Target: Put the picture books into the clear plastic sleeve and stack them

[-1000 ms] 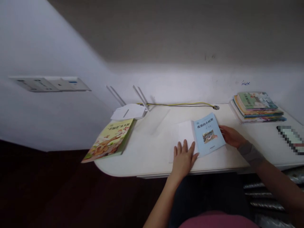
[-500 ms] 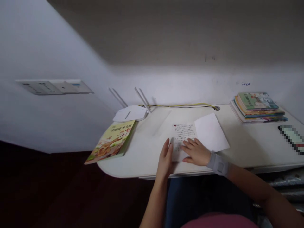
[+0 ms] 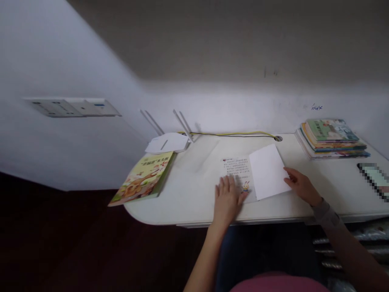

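Observation:
An open booklet lies on the white desk in front of me, with a printed page on the left and a blank white page on the right. My left hand rests with spread fingers on the lower left part of the printed page. A small rabbit picture shows beside its thumb. At the right edge of the blank page, my right hand has its thumb and fingers pinched on the paper's edge. A grey band is round the right wrist.
A white router with antennas stands at the back left, a yellow-green book before it, jutting over the desk edge. Cables run to a hole. Stacked books and a pixelated phone-like object lie right.
My left hand has moved from the booklet's left edge onto the printed page. My right hand has left that page and moved right to the blank page's outer edge.

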Demonstrator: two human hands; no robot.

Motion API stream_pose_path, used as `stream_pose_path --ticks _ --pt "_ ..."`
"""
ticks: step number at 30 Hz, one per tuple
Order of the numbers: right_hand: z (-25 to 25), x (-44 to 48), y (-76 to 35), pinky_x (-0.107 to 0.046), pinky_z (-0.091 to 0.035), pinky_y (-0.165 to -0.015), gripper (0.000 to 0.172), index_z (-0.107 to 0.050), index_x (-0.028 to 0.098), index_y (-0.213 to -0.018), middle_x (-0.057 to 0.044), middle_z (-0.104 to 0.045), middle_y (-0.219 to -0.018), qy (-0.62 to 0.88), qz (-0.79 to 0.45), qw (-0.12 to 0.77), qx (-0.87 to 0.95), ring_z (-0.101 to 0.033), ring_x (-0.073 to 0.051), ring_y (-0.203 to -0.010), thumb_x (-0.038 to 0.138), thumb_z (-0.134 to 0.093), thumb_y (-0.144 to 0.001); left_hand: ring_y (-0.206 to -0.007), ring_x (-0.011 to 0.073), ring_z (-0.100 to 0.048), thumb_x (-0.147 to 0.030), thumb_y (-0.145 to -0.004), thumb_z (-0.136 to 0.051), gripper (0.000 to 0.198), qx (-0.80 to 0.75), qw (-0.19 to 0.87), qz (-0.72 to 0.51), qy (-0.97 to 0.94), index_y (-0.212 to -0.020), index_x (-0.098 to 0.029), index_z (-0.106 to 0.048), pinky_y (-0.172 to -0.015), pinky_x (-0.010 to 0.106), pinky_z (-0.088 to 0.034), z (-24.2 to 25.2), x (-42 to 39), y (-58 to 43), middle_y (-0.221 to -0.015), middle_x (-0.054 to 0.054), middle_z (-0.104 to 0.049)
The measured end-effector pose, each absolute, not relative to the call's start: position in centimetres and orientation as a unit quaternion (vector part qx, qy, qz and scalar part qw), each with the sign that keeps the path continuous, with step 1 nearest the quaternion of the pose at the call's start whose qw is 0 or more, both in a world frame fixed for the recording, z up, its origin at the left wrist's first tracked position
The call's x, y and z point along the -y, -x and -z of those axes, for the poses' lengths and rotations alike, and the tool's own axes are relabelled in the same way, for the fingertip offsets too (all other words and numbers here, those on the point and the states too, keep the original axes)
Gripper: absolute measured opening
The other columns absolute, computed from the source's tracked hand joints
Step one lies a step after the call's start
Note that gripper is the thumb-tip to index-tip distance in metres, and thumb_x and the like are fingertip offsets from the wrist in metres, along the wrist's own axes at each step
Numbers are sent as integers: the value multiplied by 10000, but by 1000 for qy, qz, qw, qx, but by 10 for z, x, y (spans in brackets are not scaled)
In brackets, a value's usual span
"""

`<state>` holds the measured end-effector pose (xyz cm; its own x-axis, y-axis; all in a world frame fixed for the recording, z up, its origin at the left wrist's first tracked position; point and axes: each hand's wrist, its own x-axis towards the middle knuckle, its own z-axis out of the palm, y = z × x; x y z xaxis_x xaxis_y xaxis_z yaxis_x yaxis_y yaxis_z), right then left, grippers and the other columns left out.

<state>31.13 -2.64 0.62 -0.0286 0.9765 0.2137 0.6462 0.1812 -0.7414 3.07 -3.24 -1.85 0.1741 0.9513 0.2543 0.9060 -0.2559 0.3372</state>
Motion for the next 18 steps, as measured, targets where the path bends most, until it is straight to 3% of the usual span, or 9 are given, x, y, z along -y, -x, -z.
stream_pose_path --ticks 3,6,10,12,14,18 --pt "-17 30 -293 -347 -482 -838 439 -505 201 -1235 -80 -648 -1080 537 -337 476 610 -609 -196 -946 362 -525 -827 -1389 327 -144 -506 -841 -508 799 -475 84 -250 -840 -1452 -150 -137 -1057 543 -284 2 37 -48 -1501 233 -165" --pt "-31 27 -259 -337 -463 -883 343 -578 207 -1120 -67 -653 -1096 475 -394 500 608 -597 -194 -1001 343 -553 -806 -1404 318 -23 -566 -816 -505 844 -388 70 -274 -877 -1457 -167 -127 -1085 543 -223 -27 35 -66 -1525 205 -81" --pt "-27 20 -233 -324 -488 -844 330 -563 202 -1134 -59 -668 -1043 429 -425 465 647 -618 -178 -939 358 -477 -856 -1410 288 -45 -555 -852 -447 713 -382 66 -241 -889 -1425 -176 -256 -1099 536 -192 -49 20 -73 -1504 164 -229" --pt "-15 20 -238 -352 -483 -866 366 -543 199 -1188 -80 -659 -1077 456 -367 419 694 -615 -189 -967 373 -379 -912 -1407 277 -98 -531 -872 -425 641 -383 57 -206 -899 -1396 -175 -324 -1101 533 -194 -45 13 -73 -1468 146 -325" --pt "0 24 -253 -424 -418 -963 410 -531 188 -1237 -128 -596 -1215 503 -243 355 750 -548 -234 -1123 370 -318 -938 -1398 279 -148 -500 -889 -409 608 -378 41 -173 -909 -1380 -147 -348 -1105 543 -173 -33 10 -75 -1436 147 -382" --pt "27 40 -282 -550 -291 -1026 441 -507 182 -1299 -200 -402 -1408 568 -29 194 799 -345 -345 -1310 381 -381 -926 -1388 257 -195 -231 -918 -359 454 -401 -1 -157 -903 -1341 -65 -371 -1118 518 -166 -8 11 -87 -1434 193 -363"
